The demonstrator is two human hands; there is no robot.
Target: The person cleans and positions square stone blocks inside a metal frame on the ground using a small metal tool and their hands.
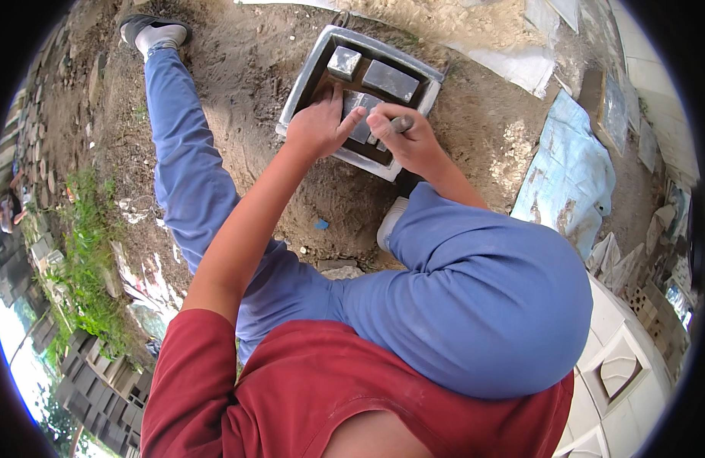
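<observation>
A grey square mould frame [300, 80] lies on the sandy ground ahead of me. Inside it sit several flat grey stone pieces, one small [344, 62] at the far left and one larger [391, 79] beside it. My left hand [319, 128] presses down on another grey piece [359, 108] near the frame's front, thumb spread. My right hand [407, 139] is closed around a grey tool handle [400, 123] whose tip is hidden behind my fingers, right next to the same piece.
My legs in blue trousers stretch out left [185, 168] and bend up right [482, 305]. A pale blue sheet [570, 172] lies on the ground at right, white moulded slabs [623, 374] at lower right, stacked dark blocks [101, 382] and grass at left.
</observation>
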